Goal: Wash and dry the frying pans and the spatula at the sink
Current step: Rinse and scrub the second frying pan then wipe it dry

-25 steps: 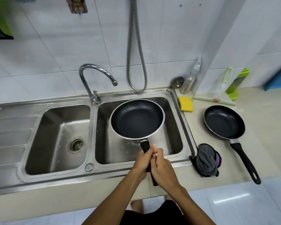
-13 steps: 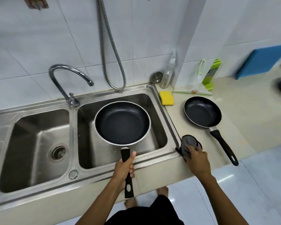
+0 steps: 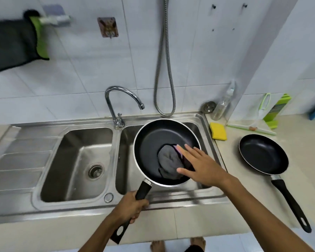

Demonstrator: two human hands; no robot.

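At the centre of the frame the left hand (image 3: 130, 206) has its fingers wrapped tight round the black handle of the larger frying pan (image 3: 153, 140), holding it above the right basin of the steel sink (image 3: 71, 208). A crumpled grey cloth (image 3: 168, 163) lies inside that pan, right of its middle. The right hand (image 3: 202, 168) lies flat on the cloth's right side, fingers straight and spread, clasping nothing. The smaller frying pan (image 3: 262, 155) sits on the beige counter (image 3: 235, 197) at the right of the frame, handle pointing to the lower right. A yellow sponge (image 3: 218, 131) rests just beside the sink's upper right corner. The chrome tap (image 3: 116, 102) stands behind the divider between the basins, and a dark mitt (image 3: 13, 44) hangs at the upper left.
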